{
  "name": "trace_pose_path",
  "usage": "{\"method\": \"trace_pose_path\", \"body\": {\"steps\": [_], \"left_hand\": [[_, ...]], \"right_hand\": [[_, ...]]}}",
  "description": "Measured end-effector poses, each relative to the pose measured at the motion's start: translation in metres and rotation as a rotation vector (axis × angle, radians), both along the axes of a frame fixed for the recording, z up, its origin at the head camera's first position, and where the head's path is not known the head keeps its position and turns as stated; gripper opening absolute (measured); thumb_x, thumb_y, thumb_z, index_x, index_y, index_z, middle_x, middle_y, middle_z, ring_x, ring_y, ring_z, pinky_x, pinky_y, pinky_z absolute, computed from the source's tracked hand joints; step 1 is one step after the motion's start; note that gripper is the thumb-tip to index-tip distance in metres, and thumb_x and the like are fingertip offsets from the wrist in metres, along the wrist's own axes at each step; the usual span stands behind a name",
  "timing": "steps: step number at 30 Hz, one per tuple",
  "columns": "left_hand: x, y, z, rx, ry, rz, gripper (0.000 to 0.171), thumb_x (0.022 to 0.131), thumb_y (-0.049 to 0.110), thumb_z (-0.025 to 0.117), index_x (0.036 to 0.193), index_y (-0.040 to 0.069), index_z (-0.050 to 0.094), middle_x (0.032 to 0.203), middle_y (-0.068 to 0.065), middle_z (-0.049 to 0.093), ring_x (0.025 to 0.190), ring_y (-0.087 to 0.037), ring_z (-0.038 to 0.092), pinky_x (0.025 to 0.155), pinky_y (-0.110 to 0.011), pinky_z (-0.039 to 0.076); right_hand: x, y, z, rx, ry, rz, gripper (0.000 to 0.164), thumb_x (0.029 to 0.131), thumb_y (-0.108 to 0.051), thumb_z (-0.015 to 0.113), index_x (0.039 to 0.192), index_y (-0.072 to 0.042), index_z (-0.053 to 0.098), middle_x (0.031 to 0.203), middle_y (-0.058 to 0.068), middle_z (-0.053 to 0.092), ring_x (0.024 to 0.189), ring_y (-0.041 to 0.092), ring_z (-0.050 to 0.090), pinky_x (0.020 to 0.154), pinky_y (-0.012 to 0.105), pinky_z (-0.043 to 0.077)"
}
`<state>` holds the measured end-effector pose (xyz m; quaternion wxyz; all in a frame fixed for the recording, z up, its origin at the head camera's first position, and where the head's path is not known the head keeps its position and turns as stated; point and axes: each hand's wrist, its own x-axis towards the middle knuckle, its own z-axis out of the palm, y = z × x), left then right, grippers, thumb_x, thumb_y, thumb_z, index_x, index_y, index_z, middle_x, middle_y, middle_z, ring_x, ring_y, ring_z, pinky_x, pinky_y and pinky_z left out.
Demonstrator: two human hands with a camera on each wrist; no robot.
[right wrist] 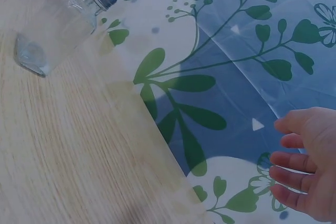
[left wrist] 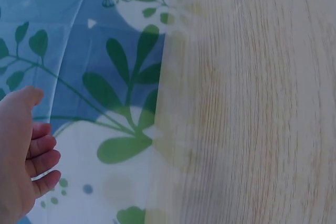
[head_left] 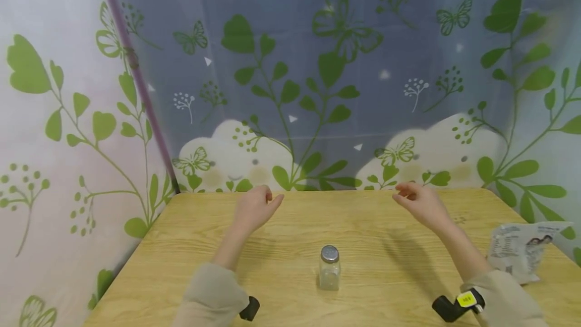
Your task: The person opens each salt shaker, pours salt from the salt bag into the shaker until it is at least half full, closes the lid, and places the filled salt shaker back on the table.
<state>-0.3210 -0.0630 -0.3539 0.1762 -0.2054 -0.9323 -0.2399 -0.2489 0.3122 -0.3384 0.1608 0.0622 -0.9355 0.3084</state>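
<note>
A glass shaker (head_left: 329, 269) with a perforated metal lid stands upright on the wooden table, between the two forearms. My left hand (head_left: 257, 208) hovers over the far part of the table, left of the shaker, fingers loosely bent and nothing in them. On the other side my right hand (head_left: 421, 206) is held in the air the same way, also holding nothing. In the right wrist view the shaker (right wrist: 58, 27) appears at the upper left, well apart from the loosely bent fingers of the right hand (right wrist: 310, 166). The left wrist view shows the left hand (left wrist: 26, 156) with its fingers slightly curled.
A printed white packet (head_left: 522, 251) stands at the table's right side, beside the right forearm. The wooden table (head_left: 290, 231) reaches back to a blue curtain (head_left: 290, 64) with leaves and butterflies. A pale printed curtain (head_left: 54, 165) borders the left side.
</note>
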Motion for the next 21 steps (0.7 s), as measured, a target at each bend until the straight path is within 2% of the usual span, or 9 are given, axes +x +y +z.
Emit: {"method": "trace_pose_path", "body": {"steps": [5, 8, 10, 14, 17, 21], "left_hand": [[0.009, 0.012, 0.003, 0.039, -0.035, -0.082, 0.031, 0.089, 0.038, 0.057, 0.082, 0.008, 0.059, 0.068, 0.002, 0.052, 0.058, -0.013, 0.046, 0.054, -0.028, 0.040], [0.015, 0.018, 0.003, 0.077, -0.090, -0.156, 0.028, 0.089, 0.036, 0.057, 0.085, 0.009, 0.060, 0.070, 0.002, 0.053, 0.060, -0.013, 0.048, 0.057, -0.029, 0.041], [0.019, 0.021, 0.002, 0.090, -0.149, -0.221, 0.024, 0.089, 0.033, 0.058, 0.087, 0.009, 0.060, 0.073, 0.003, 0.054, 0.064, -0.012, 0.049, 0.060, -0.029, 0.042], [0.026, 0.026, -0.001, 0.060, -0.261, -0.369, 0.020, 0.087, 0.026, 0.061, 0.094, 0.007, 0.061, 0.081, 0.002, 0.059, 0.074, -0.013, 0.054, 0.068, -0.029, 0.045], [0.031, 0.029, -0.003, 0.021, -0.344, -0.460, 0.027, 0.084, 0.024, 0.065, 0.103, 0.005, 0.060, 0.093, -0.002, 0.061, 0.087, -0.017, 0.057, 0.076, -0.031, 0.046], [0.038, 0.033, -0.009, -0.034, -0.449, -0.533, 0.050, 0.078, 0.028, 0.072, 0.120, 0.007, 0.055, 0.114, -0.006, 0.059, 0.105, -0.022, 0.054, 0.088, -0.034, 0.043]], "right_hand": [[0.005, -0.007, -0.001, -0.033, -0.034, 0.021, 0.045, 0.093, -0.030, 0.056, 0.121, 0.005, 0.054, 0.106, 0.020, 0.061, 0.094, 0.034, 0.058, 0.074, 0.045, 0.047], [0.007, -0.013, -0.002, -0.039, -0.047, 0.044, 0.046, 0.093, -0.033, 0.056, 0.122, 0.003, 0.055, 0.106, 0.017, 0.062, 0.094, 0.031, 0.058, 0.073, 0.042, 0.048], [0.009, -0.017, -0.003, -0.038, -0.046, 0.072, 0.045, 0.092, -0.032, 0.057, 0.122, 0.002, 0.055, 0.106, 0.015, 0.062, 0.093, 0.030, 0.059, 0.072, 0.041, 0.048], [0.013, -0.027, -0.006, -0.056, -0.033, 0.137, 0.043, 0.091, -0.028, 0.060, 0.121, 0.003, 0.055, 0.104, 0.012, 0.063, 0.093, 0.028, 0.059, 0.072, 0.040, 0.048], [0.015, -0.035, -0.009, -0.098, -0.041, 0.193, 0.038, 0.090, -0.024, 0.062, 0.116, 0.002, 0.055, 0.100, 0.008, 0.063, 0.092, 0.024, 0.058, 0.073, 0.038, 0.048], [0.020, -0.045, -0.014, -0.165, -0.083, 0.261, 0.032, 0.088, -0.023, 0.064, 0.109, 0.000, 0.053, 0.096, 0.006, 0.058, 0.090, 0.021, 0.054, 0.073, 0.032, 0.046]]}}
